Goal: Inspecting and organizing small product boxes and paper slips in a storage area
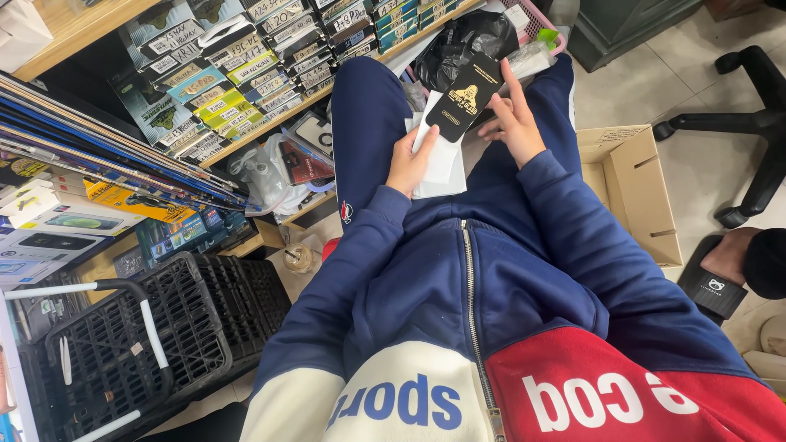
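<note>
Card, paper, plastic film, cloth, wood and moulded plastic.

The flat black card packet with gold print [467, 98] looks matt and smooth; the white paper sleeves [440, 164] beneath it are plain and dull. The crumpled black plastic bag [467, 37] shines in creases. The navy tracksuit cloth [368, 115] is soft and matt. The pale wooden shelf edge [270, 123] is smooth, the brown corrugated cardboard box [634, 184] rough and dull, and the black latticed plastic crate [164, 327] faintly glossy.

both hands [463, 143] raised, fingers curled
</note>
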